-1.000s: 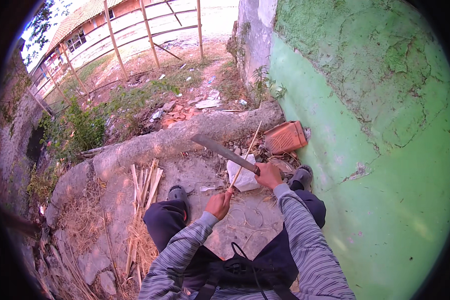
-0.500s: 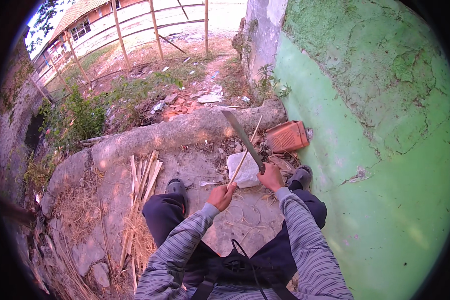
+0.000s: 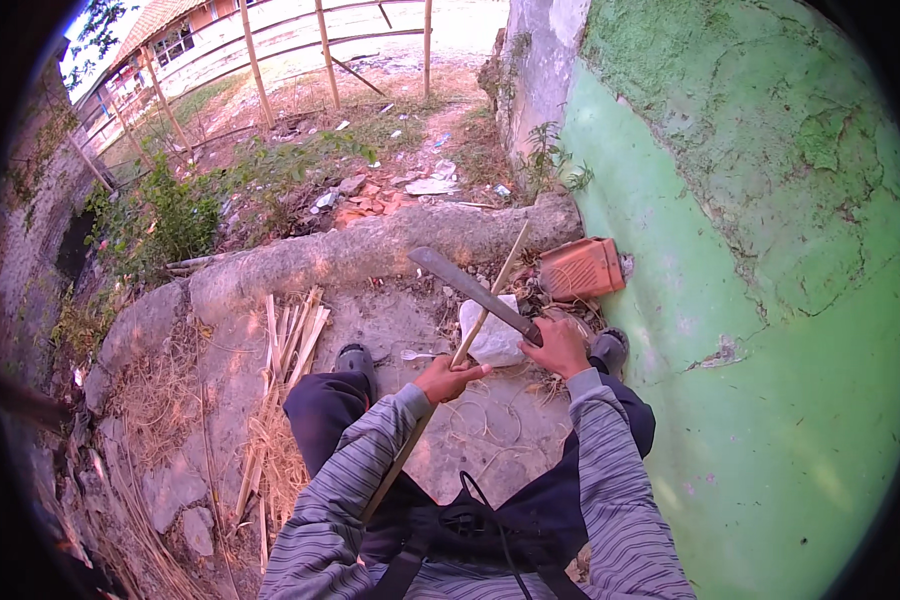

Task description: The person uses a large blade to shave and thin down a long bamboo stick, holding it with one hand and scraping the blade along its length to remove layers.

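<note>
- Two hands are at work: the left hand point(image 3: 450, 378) has its fingers wrapped tight around a thin bamboo strip point(image 3: 490, 300), which runs from beside the person's lap up and far-right over a pale stone point(image 3: 492, 340); the right hand point(image 3: 560, 347) has its fingers clamped on the handle of a machete point(image 3: 470, 290), whose blade points far-left and lies across the strip just above the stone
- Judging by the blade's angle on the strip, the step in hand looks like shaving or splitting the strip; curled shavings point(image 3: 490, 425) on the concrete near the knees fit that reading
- Next, the move seems to call for a steady left grip and a controlled stroke away from the body; the left fingers sit near the blade's path, so they need to stay clear
- More cut strips point(image 3: 290, 335) lie in a bundle to the left; an orange brick point(image 3: 582, 268) rests against the green wall point(image 3: 750, 300) to the far right
</note>
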The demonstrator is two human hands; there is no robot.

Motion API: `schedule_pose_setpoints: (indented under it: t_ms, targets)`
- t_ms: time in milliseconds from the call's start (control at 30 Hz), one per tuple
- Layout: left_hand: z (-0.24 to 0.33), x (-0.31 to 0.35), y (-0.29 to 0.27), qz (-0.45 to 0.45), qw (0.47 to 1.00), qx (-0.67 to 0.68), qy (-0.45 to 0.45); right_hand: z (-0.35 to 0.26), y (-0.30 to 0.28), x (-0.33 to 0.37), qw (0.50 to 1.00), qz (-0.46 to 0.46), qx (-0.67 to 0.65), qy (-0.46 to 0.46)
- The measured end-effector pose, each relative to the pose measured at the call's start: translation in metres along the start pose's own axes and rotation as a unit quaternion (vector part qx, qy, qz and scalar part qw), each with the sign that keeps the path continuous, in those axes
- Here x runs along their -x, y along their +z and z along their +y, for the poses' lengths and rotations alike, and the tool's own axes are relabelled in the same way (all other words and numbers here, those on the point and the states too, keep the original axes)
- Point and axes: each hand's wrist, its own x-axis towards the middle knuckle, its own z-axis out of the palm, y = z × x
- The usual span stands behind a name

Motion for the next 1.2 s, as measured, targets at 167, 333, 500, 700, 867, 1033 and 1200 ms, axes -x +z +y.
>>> schedule_pose_setpoints:
  t_ms: [167,333,500,700,867,1033,1200]
  targets:
    - [-0.003,-0.007,-0.004,-0.048,0.994,0.097,-0.023,-0.010,0.024,0.005,0.992,-0.026,-0.093,-0.081]
    - [-0.007,-0.014,-0.008,-0.033,0.995,0.098,-0.016,-0.031,0.015,0.012,0.988,-0.062,-0.063,-0.128]
    - [-0.010,-0.019,-0.006,0.000,0.999,0.049,-0.001,-0.035,0.034,0.020,0.985,-0.049,-0.027,-0.161]
    - [-0.027,-0.026,-0.010,0.086,0.984,-0.120,0.099,-0.031,0.040,0.003,0.985,0.016,-0.148,-0.086]
    - [-0.032,-0.026,-0.008,0.145,0.966,-0.168,0.129,-0.032,0.039,0.001,0.977,0.005,-0.195,-0.082]
    - [-0.016,-0.016,-0.004,0.109,0.973,-0.151,0.140,-0.034,0.043,0.005,0.978,-0.037,-0.163,-0.122]
    - [-0.012,-0.009,-0.004,0.020,0.998,0.014,0.052,-0.034,0.044,-0.003,0.981,-0.014,-0.182,-0.069]
